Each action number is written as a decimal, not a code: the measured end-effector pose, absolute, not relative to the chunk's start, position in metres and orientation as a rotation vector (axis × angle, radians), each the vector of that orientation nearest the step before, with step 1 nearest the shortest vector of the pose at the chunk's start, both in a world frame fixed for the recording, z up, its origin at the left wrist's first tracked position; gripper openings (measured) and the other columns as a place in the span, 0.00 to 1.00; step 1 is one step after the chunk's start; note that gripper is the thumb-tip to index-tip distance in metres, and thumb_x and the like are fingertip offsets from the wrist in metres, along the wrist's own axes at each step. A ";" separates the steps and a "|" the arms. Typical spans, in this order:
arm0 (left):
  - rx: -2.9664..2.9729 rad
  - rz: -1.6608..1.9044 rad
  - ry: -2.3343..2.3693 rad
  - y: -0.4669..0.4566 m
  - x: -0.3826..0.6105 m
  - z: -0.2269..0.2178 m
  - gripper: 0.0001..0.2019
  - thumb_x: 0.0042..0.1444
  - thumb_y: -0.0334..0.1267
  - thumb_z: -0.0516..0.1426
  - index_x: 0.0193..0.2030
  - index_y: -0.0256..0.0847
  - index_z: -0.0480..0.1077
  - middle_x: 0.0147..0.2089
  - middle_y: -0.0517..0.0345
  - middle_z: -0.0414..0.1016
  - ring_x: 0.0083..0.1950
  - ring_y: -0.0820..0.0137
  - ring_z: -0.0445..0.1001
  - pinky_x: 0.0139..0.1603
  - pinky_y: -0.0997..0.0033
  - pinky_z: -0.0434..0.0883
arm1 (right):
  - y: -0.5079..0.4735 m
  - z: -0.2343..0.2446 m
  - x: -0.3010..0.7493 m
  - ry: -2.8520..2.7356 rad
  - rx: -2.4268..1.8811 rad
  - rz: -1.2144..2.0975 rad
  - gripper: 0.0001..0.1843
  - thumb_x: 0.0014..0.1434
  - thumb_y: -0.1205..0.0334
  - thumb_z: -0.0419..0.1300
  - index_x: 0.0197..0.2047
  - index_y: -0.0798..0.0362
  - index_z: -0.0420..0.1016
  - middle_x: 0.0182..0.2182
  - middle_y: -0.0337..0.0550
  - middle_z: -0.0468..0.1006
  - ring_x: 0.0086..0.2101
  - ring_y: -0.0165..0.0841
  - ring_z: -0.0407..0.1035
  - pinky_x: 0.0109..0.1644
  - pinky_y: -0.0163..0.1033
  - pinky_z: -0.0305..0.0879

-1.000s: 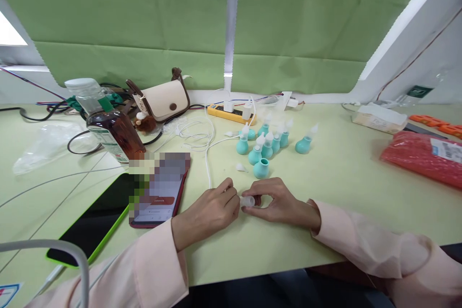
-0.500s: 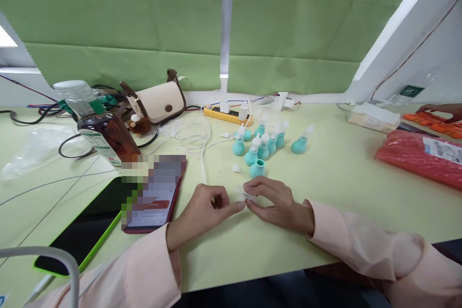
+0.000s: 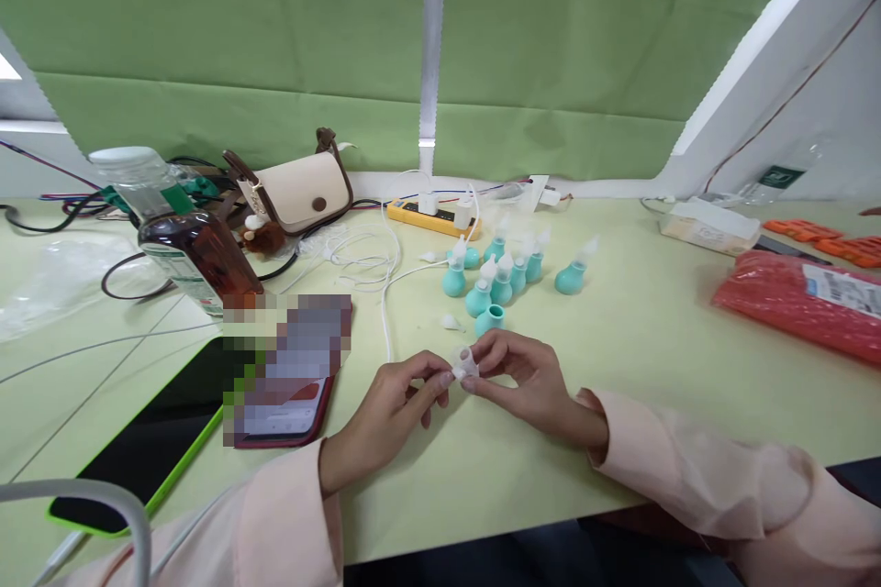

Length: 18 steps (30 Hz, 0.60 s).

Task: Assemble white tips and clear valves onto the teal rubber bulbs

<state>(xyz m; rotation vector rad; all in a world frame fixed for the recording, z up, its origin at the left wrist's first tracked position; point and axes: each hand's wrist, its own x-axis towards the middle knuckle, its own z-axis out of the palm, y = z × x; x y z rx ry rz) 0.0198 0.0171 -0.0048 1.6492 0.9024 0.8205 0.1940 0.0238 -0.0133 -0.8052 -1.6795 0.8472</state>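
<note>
A small translucent white plastic piece (image 3: 464, 359) with a round opening is pinched between the thumb and fingers of my right hand (image 3: 527, 376). My left hand (image 3: 406, 399) is closed too, its thumb and fingertips at the left side of the same piece; fingertips partly hide it. Just beyond the hands stands an open teal rubber bulb (image 3: 489, 319) with no tip on it. Beside that bulb lies a loose white nozzle tip (image 3: 451, 322). Behind are several teal bulb aspirators (image 3: 479, 296) with clear tips, one aspirator (image 3: 570, 279) standing apart to the right.
Two phones, one green-edged (image 3: 158, 431) and one red-cased (image 3: 289, 399), lie left. Behind them are a dark bottle (image 3: 196, 257), a cream bag (image 3: 306, 193) and a yellow power strip (image 3: 419, 218) with white cables. A red package (image 3: 791, 298) and orange parts (image 3: 853, 249) are right.
My left hand has closed its fingers onto the plastic piece, which now shows its round opening upward. At the far right, another person's hand has mostly withdrawn from the orange parts.
</note>
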 end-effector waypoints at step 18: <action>1.768 0.665 0.853 0.016 0.015 0.002 0.09 0.55 0.38 0.49 0.28 0.37 0.63 0.23 0.65 0.60 0.22 0.79 0.59 0.23 0.80 0.58 | 0.025 -0.009 0.193 -1.345 -0.766 1.681 0.16 0.30 0.77 0.67 0.26 0.56 0.71 0.23 0.35 0.74 0.27 0.29 0.71 0.32 0.32 0.70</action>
